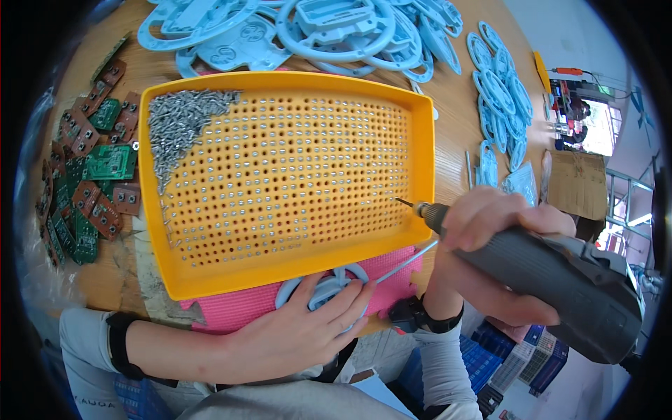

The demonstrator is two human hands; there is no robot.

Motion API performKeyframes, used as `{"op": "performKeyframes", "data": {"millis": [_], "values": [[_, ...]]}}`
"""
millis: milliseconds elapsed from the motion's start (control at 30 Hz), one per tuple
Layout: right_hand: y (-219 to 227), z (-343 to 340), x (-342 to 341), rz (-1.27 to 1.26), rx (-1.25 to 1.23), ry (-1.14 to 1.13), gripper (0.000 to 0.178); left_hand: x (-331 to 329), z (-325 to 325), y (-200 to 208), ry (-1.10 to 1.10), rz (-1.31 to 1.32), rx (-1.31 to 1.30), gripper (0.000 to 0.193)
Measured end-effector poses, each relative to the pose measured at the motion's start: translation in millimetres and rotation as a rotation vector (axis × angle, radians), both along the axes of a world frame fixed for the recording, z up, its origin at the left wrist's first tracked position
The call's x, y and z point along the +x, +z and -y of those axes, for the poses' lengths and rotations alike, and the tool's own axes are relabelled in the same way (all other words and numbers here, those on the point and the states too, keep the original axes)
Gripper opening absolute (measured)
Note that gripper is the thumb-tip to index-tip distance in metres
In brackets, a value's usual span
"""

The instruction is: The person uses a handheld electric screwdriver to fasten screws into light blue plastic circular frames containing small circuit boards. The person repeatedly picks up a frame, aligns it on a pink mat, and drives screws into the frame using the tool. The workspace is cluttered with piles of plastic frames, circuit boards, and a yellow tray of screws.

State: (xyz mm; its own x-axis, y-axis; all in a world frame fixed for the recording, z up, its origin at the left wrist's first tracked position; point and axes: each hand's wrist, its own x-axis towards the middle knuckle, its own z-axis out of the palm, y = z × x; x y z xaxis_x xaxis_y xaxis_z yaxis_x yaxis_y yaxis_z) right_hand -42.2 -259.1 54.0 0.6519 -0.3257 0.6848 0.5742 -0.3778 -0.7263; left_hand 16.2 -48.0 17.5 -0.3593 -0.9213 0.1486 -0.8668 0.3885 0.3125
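Note:
My right hand (483,231) is wrapped round a dark grey electric screwdriver (567,287). Its thin bit points left over the right part of a yellow tray (294,278), close to the holes; whether the tip touches a screw I cannot tell. Rows of holes cover the tray floor, many with a silver screw head in them. Loose screws (178,126) lie heaped in its far left corner. Below the tray's near edge, my left hand (301,339) lies over a light blue plastic wheel-shaped part (327,290) on a pink foam mat (241,308), fingers bent across it and partly hiding it.
Green and brown circuit boards (108,162) lie piled left of the tray. Light blue plastic wheel-shaped parts (336,31) are heaped behind it, and more (500,91) sit at the far right. Clear plastic bags (519,180) and a cardboard box (577,185) are beyond my right hand.

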Motion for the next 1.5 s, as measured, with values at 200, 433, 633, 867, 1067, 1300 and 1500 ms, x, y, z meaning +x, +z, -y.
{"op": "performKeyframes", "data": {"millis": [200, 433, 633, 867, 1067, 1300, 1500], "values": [[44.1, -33.9, -9.4, 0.06, 0.071, 0.089, 0.065, -7.1, -2.4, -12.3, 0.049, -0.079, -0.091, 0.044], [36.4, -59.7, -1.4, -0.16, 0.051, 0.567, 0.029, -13.2, -6.7, -13.5, 0.089, -0.12, -0.066, 0.046], [28.3, -68.4, 2.0, -0.264, 0.01, 0.478, 0.034, -13.4, -6.5, -16.6, 0.124, -0.137, -0.122, 0.044], [31.7, -70.9, 12.1, -0.364, -0.06, 0.525, 0.037, -13.8, -8.8, -16.3, 0.132, -0.1, -0.135, 0.043], [10.4, -91.1, 10.6, -0.167, 0.07, 0.42, 0.023, -12.6, -7.6, -15.5, 0.198, -0.037, -0.183, 0.045], [7.2, -80.5, 21.9, -0.1, 0.178, 0.546, 0.011, -12.8, -8.5, -17.5, 0.155, -0.123, -0.169, 0.042], [24.4, -73.2, 25.9, -0.123, 0.172, 0.734, 0.012, -19.4, -5.9, -25.5, 0.14, -0.222, -0.225, 0.038]]}}
